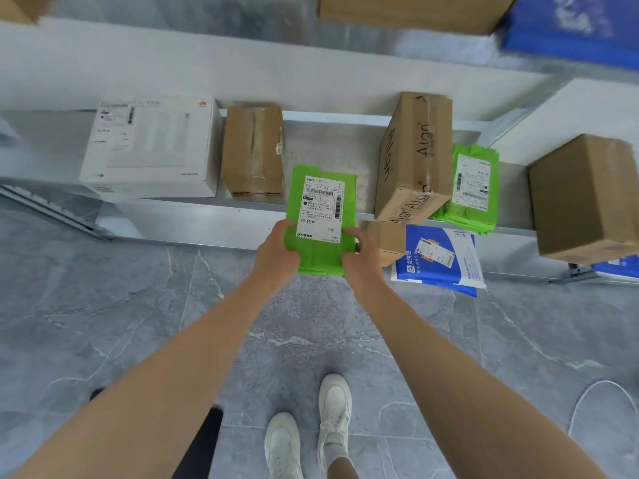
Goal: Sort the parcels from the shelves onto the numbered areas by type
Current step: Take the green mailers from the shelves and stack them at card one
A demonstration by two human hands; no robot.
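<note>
I was in the picking step of the sorting. The green parcel (pixel 320 202), a flat soft mailer with its white label facing up at me, was between my two hands in front of the shelf (pixel 332 146). My left grip (pixel 276 248) held the lower left edge of it, and my right grip (pixel 361 254) held the lower right edge, with the fingers of both curled around the sides. Most of the parcel stood out above my grips, toward the shelf, so I was holding it only by its near end. I judged that it was already lifted from the shelf, but I could not tell whether its far edge was touching the metal.

On the shelf lay a white box (pixel 148 146), a small brown box (pixel 252 150), a tilted carton (pixel 413 157) and, just beside that, a second green mailer (pixel 470 188). A blue and white mailer (pixel 441 259) lay lower, near my right grip.

For the next move I thought I should draw the parcel toward me, turn away from the shelf and find the area for soft bags. No numbered area was in view, so I could not say which way.
</note>
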